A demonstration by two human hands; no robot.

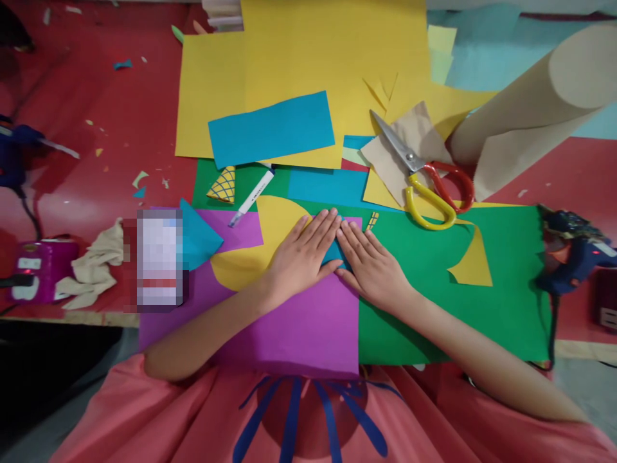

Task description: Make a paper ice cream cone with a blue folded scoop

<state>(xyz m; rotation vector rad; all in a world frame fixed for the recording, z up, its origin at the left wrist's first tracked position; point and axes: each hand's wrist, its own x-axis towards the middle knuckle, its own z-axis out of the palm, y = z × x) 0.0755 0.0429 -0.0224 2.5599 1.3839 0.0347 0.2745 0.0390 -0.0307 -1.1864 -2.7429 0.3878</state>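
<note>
Bg: red worktable (144, 116), paper scraps scattered about, coloured sheets overlapping. Landmark = purple sheet (289, 328), right in front of wearer.

L hand (304, 249) & R hand (371, 257) were both palm-down around purple sheet's far R corner, fingers straight, fingertips v. close together. No grip on either side: nothing clasped, just laid flat. Blue piece (330, 252) sat under both at that same corner, mostly covered, so full outline n/a. Two-hand hold prob. kept it flat & stopped it sliding. L hand also overlapped yellow curved piece (282, 222), partly on purple sheet; can't tell if joined to blue piece.

Scissors (409, 157) lay beyond purple sheet, off to its R, handles nearer wearer than blades, prob. for quick pickup. Marker (253, 198) at purple sheet's far edge, tip over it, likely parked within reach. Green sheet (434, 321) ran R of purple sheet, maybe as base layer. L glue gun (13, 151) & R glue gun (576, 254) sat well apart from purple sheet, one per side, presumably so nozzles stayed off the work.
</note>
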